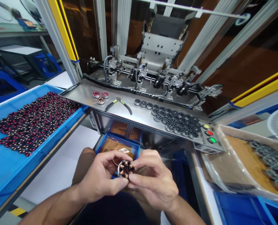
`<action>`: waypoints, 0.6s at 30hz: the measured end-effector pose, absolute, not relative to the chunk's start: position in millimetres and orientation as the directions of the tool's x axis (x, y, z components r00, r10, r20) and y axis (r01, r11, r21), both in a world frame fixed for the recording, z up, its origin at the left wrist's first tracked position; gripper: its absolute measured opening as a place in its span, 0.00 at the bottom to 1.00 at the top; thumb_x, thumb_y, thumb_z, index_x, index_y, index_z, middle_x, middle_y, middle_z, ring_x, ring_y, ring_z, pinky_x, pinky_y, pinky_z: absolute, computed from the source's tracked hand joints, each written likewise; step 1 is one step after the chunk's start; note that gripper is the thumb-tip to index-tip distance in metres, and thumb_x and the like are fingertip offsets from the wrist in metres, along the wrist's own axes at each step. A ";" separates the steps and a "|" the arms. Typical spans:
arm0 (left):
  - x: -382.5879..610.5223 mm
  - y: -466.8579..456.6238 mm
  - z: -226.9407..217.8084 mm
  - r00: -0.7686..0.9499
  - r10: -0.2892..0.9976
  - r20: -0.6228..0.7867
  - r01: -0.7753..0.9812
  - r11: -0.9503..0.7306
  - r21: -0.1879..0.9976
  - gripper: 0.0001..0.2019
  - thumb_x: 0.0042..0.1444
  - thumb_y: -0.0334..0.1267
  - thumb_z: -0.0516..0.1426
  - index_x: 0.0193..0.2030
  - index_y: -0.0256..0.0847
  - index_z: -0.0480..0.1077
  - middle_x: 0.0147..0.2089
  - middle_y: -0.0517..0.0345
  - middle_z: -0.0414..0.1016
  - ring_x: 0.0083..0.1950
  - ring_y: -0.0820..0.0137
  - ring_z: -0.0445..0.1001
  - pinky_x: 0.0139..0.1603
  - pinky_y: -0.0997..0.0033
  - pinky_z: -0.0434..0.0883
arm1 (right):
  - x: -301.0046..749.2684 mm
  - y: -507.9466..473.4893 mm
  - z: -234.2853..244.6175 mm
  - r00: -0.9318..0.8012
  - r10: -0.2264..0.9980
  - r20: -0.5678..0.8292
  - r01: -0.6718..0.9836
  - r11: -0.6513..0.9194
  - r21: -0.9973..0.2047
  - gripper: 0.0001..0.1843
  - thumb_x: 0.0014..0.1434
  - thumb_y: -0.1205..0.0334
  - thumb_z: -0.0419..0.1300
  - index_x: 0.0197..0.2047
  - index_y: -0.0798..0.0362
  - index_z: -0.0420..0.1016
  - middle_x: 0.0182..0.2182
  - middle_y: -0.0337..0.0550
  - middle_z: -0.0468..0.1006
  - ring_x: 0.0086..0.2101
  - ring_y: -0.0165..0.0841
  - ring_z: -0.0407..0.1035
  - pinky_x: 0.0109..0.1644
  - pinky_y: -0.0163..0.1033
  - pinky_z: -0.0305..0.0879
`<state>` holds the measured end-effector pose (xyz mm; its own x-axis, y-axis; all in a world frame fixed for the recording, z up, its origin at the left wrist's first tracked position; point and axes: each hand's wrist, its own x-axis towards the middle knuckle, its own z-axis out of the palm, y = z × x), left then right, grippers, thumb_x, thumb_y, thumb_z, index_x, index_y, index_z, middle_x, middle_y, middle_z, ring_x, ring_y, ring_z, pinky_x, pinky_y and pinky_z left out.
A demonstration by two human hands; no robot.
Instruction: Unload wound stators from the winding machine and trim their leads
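A small round motor stator with copper windings sits between both of my hands, low in the middle of the view. My left hand pinches it from the left with thumb and fingers. My right hand grips it from the right, fingers curled round its edge. A thin loose copper wire loops up from the stator over my left fingers. Just beyond my hands stands a small blue bin with copper wire scraps.
A blue tray at the left holds several wound stators. The steel machine shelf carries three wound stators, cutters, several unwound cores and yellow, red and green buttons. A bag-lined box of cores lies right.
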<state>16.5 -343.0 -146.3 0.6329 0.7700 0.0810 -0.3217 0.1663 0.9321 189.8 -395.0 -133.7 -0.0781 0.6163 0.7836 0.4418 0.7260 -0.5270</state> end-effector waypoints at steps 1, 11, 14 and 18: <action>16.8 -342.6 -146.4 0.628 0.774 0.083 -0.337 0.173 0.926 0.18 0.45 0.32 0.68 0.45 0.40 0.77 0.39 0.53 0.82 0.39 0.67 0.80 0.41 0.74 0.75 | 188.4 -397.0 -134.5 -0.056 0.593 0.803 0.485 0.719 -0.497 0.18 0.58 0.70 0.66 0.50 0.44 0.78 0.37 0.43 0.78 0.38 0.35 0.70 0.37 0.44 0.72; 23.0 -353.4 -149.5 0.383 0.858 0.344 -0.422 -0.169 0.891 0.25 0.44 0.22 0.69 0.49 0.48 0.76 0.50 0.54 0.81 0.49 0.66 0.80 0.50 0.71 0.77 | 162.2 -409.0 -139.6 0.206 0.508 0.837 0.587 0.620 -0.521 0.18 0.60 0.75 0.59 0.50 0.51 0.76 0.33 0.44 0.76 0.33 0.33 0.71 0.35 0.44 0.74; 24.4 -356.4 -151.2 0.332 0.874 0.355 -0.424 -0.198 0.884 0.25 0.43 0.21 0.69 0.48 0.48 0.76 0.50 0.55 0.81 0.50 0.66 0.80 0.49 0.72 0.78 | 152.1 -408.3 -141.4 0.323 0.564 0.760 0.493 0.586 -0.644 0.13 0.60 0.75 0.58 0.45 0.51 0.77 0.31 0.43 0.74 0.31 0.33 0.71 0.32 0.41 0.73; 25.9 -359.9 -150.8 0.321 0.904 0.283 -0.439 -0.123 0.890 0.25 0.44 0.21 0.69 0.47 0.50 0.75 0.51 0.57 0.81 0.49 0.69 0.81 0.47 0.77 0.77 | 145.5 -407.3 -142.2 0.412 0.636 0.652 0.387 0.526 -0.757 0.09 0.60 0.74 0.57 0.37 0.52 0.74 0.28 0.41 0.73 0.29 0.31 0.70 0.31 0.37 0.70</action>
